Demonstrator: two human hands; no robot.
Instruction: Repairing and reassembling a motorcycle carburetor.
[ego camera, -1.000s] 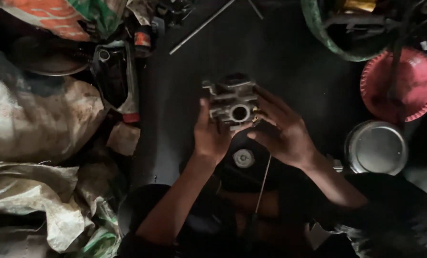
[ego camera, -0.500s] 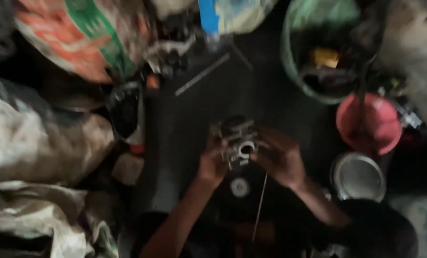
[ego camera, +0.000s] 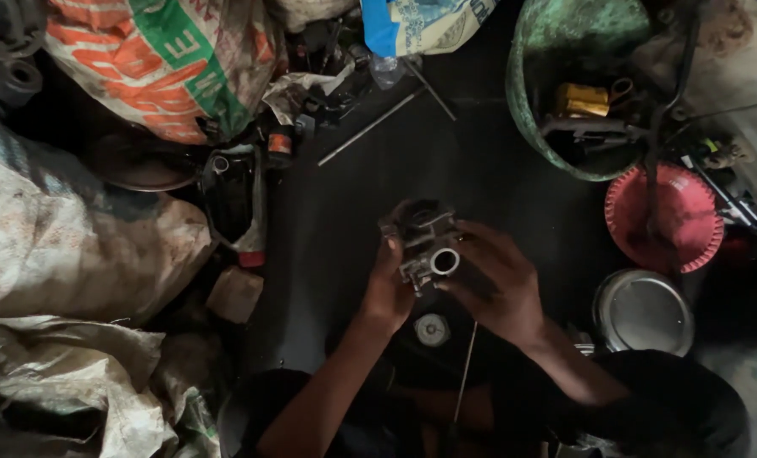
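far left i see dirty pale sacks [ego camera: 65, 246] piled up, with an orange, green and white woven sack [ego camera: 158, 59] above them. just right of those sits a dark plastic container [ego camera: 234, 199] with a red base and a small brown block [ego camera: 234, 294] below it. a thin metal rod [ego camera: 370, 127] lies slanted on the dark floor [ego camera: 497, 170] further up.

in the middle, my left hand [ego camera: 389, 293] grips the grey metal engine part [ego camera: 421, 242] from its left side, fingers curled narrow around its body, thumb against the edge. the part is held above the dark floor, tilted, its round open bore [ego camera: 445, 261] facing up toward me. my right hand [ego camera: 497, 284] holds it from the right, fingers wrapped close and touching beside the bore. below the hands a small round metal cap [ego camera: 432, 330] lies on the floor, and a thin stick [ego camera: 465, 369] runs down past it.

to the right, a green tub [ego camera: 531, 110] holds a yellow object [ego camera: 580, 100] and dark tools. lower right is a red ribbed plastic lid [ego camera: 692, 216], and below it a round silver metal lid [ego camera: 643, 312].
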